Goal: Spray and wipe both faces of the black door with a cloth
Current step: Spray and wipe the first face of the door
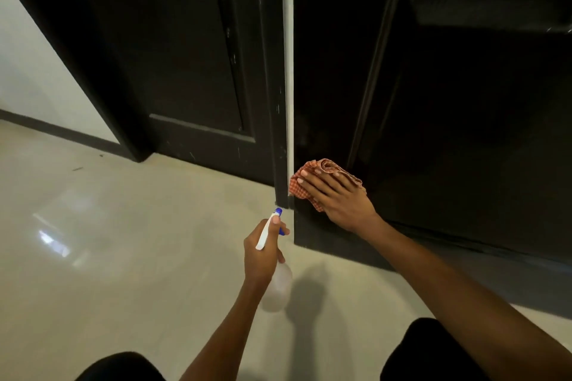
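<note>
A black panelled door fills the right half of the view, its bottom edge near the floor. My right hand presses an orange checked cloth flat against the door's lower left corner with straight fingers. My left hand grips a translucent spray bottle with a white trigger and blue nozzle, held above the floor just left of the door's edge, nozzle pointing up toward the door.
A second black door stands at the left behind a thin white strip. A white wall with dark skirting lies far left. Glossy cream floor tiles spread below. My dark-clad knees show at the bottom.
</note>
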